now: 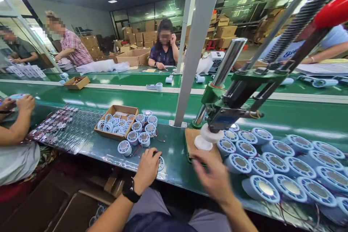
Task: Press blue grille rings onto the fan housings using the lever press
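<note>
At lower centre, our left hand point(148, 165) pinches a light-blue ring point(161, 164). Our blurred right hand point(213, 175), seemingly empty, should clear the press point(227, 116).

A factory assembly floor: long green worktop point(146, 102), several workers point(164, 55), lever press point(236, 96), piles of cardboard boxes point(225, 31).

Got a green metal lever press point(228, 114) on the dark-green workbench point(174, 152), right of a grey metal post point(196, 47). Further right, loads of round light-blue plastic drums point(276, 162). Left of the post, a smaller bunch point(150, 129), then a brown cardboard box point(108, 135) with light-blue plastic rings point(114, 123) inside. Flat green belt point(130, 98) behind.
</note>
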`<act>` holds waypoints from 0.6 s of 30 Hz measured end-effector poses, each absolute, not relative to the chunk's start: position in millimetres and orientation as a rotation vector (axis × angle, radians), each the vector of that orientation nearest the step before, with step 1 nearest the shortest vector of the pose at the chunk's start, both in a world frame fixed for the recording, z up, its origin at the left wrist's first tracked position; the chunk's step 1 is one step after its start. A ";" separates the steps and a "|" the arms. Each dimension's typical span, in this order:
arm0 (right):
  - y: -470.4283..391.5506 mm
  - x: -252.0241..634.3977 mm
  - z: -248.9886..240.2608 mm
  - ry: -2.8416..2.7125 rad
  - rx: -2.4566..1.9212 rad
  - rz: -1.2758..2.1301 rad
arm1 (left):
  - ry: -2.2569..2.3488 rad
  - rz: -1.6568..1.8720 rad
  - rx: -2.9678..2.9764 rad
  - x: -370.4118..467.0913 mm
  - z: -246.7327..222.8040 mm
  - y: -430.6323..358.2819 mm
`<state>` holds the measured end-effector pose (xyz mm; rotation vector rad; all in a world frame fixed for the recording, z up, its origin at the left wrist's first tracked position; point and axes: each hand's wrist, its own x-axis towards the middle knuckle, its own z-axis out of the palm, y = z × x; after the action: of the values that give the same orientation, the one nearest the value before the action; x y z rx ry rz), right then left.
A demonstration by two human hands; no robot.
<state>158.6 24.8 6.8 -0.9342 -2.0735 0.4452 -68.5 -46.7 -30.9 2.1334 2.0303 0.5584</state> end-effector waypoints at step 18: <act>47.4 -13.0 -31.1 -2.273 -0.974 0.704 | 2.197 1.010 2.122 -98.5 -64.7 -84.7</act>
<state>-13.0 47.4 -31.1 -0.9741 -2.2729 0.7044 -98.5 -84.7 -64.7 2.1220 2.1973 1.0096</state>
